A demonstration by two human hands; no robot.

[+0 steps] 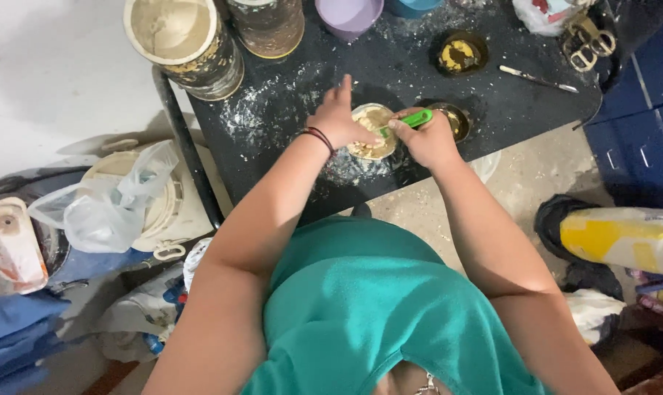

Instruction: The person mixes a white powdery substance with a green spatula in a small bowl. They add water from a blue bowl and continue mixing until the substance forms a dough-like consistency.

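The tool's [404,121] working end is hidden under the right fingers [403,130]; beyond the fingers, the tubs [350,14] are cut off by the top edge.
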